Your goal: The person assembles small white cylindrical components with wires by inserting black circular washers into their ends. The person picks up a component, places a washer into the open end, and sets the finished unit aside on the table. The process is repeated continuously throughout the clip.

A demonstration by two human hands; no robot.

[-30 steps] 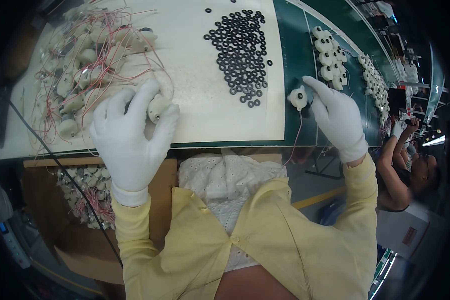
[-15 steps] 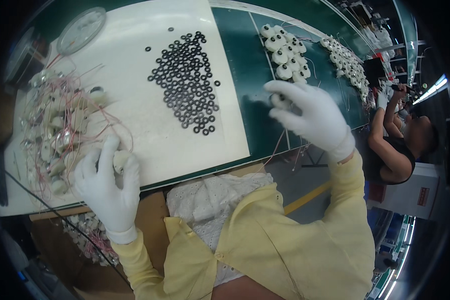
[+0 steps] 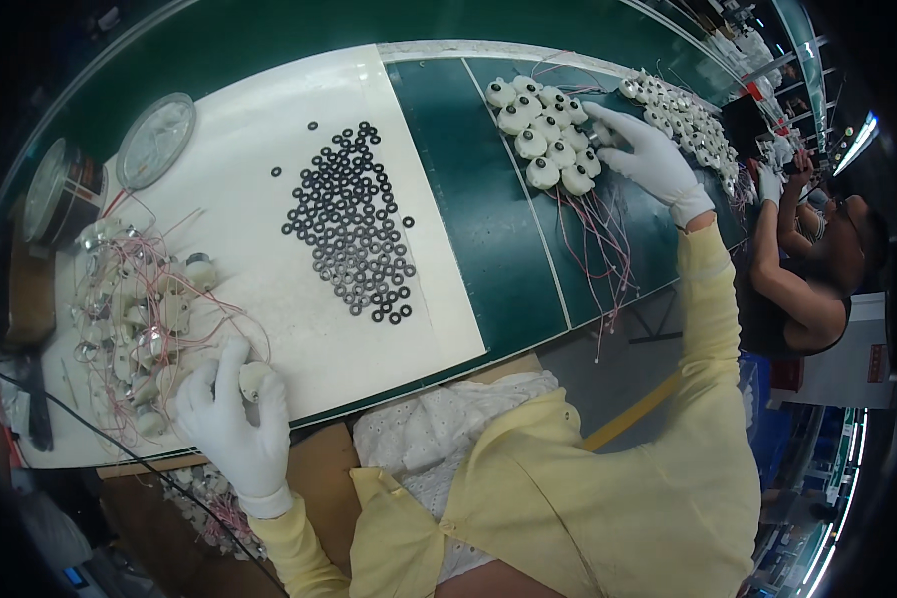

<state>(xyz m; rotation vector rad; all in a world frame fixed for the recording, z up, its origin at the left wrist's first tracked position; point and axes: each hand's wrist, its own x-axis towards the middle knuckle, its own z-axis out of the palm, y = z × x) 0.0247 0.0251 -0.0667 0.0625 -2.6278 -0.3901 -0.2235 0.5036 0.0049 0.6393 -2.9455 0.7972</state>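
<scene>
The gloved left hand (image 3: 231, 431) pinches a single cream motor unit (image 3: 253, 382) between thumb and forefinger, just above the near edge of the worktop (image 3: 448, 159), at the right side of a heap of loose motors (image 3: 135, 314) tangled in pink-red wires (image 3: 154, 267). That unit looks roundish, with no clear long axis, and a small dark spot on it faces away from the palm. From it, the scatter of black rubber rings (image 3: 337, 204) lies farther out and to the right, on the white sheet (image 3: 254, 149), between the two hands; the left hand is the nearer one to them. The gloved right hand (image 3: 651, 164) is well apart, reaching over the green part of the worktop, its thumb and fingers parted around a unit at the right edge of a tight cluster of ring-topped motors (image 3: 542, 144); whether the fingers grip that unit or only touch it I cannot tell. The cluster's wires (image 3: 600, 244) trail toward the person, and beyond the right hand sits a second, larger group of motors (image 3: 683, 125)
</scene>
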